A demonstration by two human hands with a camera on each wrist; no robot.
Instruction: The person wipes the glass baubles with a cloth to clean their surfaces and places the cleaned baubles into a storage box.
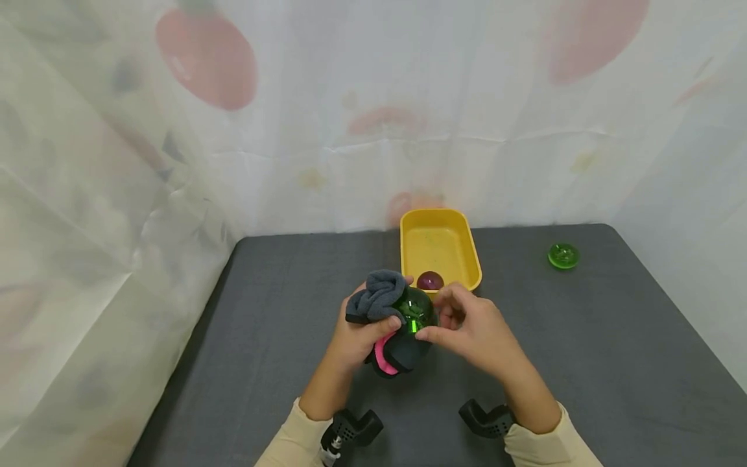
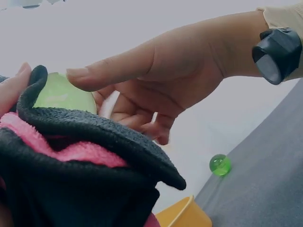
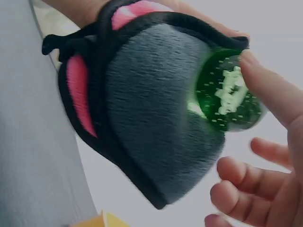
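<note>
Wrist cams aside, left hand [image 1: 357, 334] has its grip curled round the grey cloth [image 1: 379, 298] wrapping the green ball [image 1: 415, 312]. Right hand [image 1: 469, 327] pinches the ball's exposed right side, above the table [image 1: 583, 350], just before the yellow tray [image 1: 467, 243].

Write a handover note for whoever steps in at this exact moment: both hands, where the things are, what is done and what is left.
Left hand grips the grey and pink cloth wrapped round the green glass ball, held above the table.
Right hand pinches the exposed side of that ball with thumb and fingertips.
Yellow tub sits just behind, with a dark red ball in it. A second green ball lies apart at the far right.
Done: one ball in the tub. Left, probably: finish wiping this ball; then the far one.
</note>
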